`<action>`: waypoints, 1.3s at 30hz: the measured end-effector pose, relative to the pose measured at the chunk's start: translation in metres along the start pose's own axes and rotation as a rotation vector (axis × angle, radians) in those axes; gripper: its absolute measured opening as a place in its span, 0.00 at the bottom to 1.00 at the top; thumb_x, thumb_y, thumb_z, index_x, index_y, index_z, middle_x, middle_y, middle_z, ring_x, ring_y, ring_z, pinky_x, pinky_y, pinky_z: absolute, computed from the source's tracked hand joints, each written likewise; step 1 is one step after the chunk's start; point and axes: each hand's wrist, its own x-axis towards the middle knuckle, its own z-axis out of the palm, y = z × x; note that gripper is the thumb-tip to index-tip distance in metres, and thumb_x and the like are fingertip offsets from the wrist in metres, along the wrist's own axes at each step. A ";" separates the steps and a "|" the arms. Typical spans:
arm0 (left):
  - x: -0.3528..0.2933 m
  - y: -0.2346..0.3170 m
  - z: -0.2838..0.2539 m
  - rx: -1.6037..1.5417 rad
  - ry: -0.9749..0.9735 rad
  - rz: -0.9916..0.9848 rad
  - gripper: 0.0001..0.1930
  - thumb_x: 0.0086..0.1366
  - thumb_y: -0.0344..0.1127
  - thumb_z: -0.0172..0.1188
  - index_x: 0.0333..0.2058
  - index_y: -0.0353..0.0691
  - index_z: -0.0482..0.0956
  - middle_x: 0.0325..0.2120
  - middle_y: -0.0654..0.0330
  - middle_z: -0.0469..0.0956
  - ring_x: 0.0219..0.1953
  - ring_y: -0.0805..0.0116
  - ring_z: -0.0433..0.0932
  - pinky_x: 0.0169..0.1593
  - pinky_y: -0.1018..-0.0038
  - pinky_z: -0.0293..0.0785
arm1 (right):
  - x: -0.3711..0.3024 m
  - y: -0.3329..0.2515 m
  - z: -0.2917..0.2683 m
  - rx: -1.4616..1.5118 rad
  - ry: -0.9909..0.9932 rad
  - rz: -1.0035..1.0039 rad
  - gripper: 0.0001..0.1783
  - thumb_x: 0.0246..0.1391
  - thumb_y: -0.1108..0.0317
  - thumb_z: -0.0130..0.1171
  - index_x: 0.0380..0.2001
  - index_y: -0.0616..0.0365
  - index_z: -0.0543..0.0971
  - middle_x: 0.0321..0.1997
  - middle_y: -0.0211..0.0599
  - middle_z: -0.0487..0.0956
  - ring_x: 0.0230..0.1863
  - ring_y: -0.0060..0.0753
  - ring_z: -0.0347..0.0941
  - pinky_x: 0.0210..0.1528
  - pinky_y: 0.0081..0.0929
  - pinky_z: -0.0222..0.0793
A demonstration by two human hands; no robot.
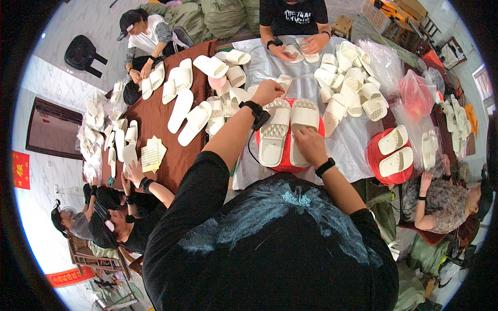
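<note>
Slippers (289, 130), a cream-white pair, lie side by side, soles down, on a red round stool top (286, 155) at the near edge of the tabletop (346, 140), right in front of the person. The right hand (310, 145) rests on the heel end of the right-hand slipper, fingers curled onto it, a loose grip that presses more than it clasps. The left hand (267, 92) reaches out toward twelve o'clock and closes around another single slipper (284, 82) beyond the pair; how tightly the fingers wrap it I cannot tell, since the back of the hand hides them.

Judging from this, the step in hand is matching and squaring a pair while fetching the following piece; the next move calls for lifting that far slipper clear of the heap without dragging its neighbours.

As for containers, a clear plastic bag (385, 61) at one o'clock lies crumpled beside a heap of loose slippers (348, 80) (its contents are hard to read), and a red translucent bag (416, 93) sits at two o'clock, contents not visible. At three o'clock a second red stool (374, 155) carries another finished pair (395, 150). At ten o'clock more slippers (187, 103) spread over a brown cloth (150, 116), where other people's hands work.
</note>
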 end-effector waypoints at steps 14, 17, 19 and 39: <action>0.019 0.020 0.005 0.401 -0.136 0.284 0.07 0.52 0.32 0.58 0.29 0.45 0.85 0.28 0.56 0.82 0.33 0.57 0.81 0.38 0.64 0.76 | 0.008 0.011 -0.001 0.017 0.046 -0.005 0.05 0.47 0.69 0.53 0.29 0.56 0.75 0.28 0.39 0.76 0.33 0.42 0.75 0.33 0.37 0.73; 0.013 -0.001 -0.002 0.435 -0.141 0.274 0.07 0.51 0.33 0.59 0.28 0.45 0.84 0.27 0.56 0.81 0.33 0.56 0.80 0.38 0.64 0.75 | 0.015 0.000 0.001 0.008 0.024 -0.020 0.06 0.47 0.69 0.52 0.29 0.57 0.75 0.28 0.39 0.75 0.33 0.42 0.74 0.33 0.38 0.73; 0.011 -0.010 0.007 0.307 -0.025 0.317 0.07 0.51 0.35 0.58 0.28 0.47 0.84 0.26 0.56 0.81 0.33 0.54 0.80 0.37 0.63 0.75 | 0.009 0.001 -0.003 0.079 0.029 -0.024 0.08 0.49 0.69 0.52 0.32 0.58 0.75 0.32 0.39 0.76 0.36 0.43 0.74 0.38 0.38 0.71; -0.068 0.062 0.025 -0.571 0.326 -0.188 0.11 0.60 0.35 0.61 0.34 0.31 0.82 0.22 0.59 0.80 0.24 0.75 0.76 0.30 0.78 0.72 | 0.086 0.026 0.008 0.692 0.338 0.300 0.07 0.54 0.70 0.58 0.32 0.64 0.77 0.25 0.45 0.77 0.26 0.37 0.72 0.33 0.29 0.66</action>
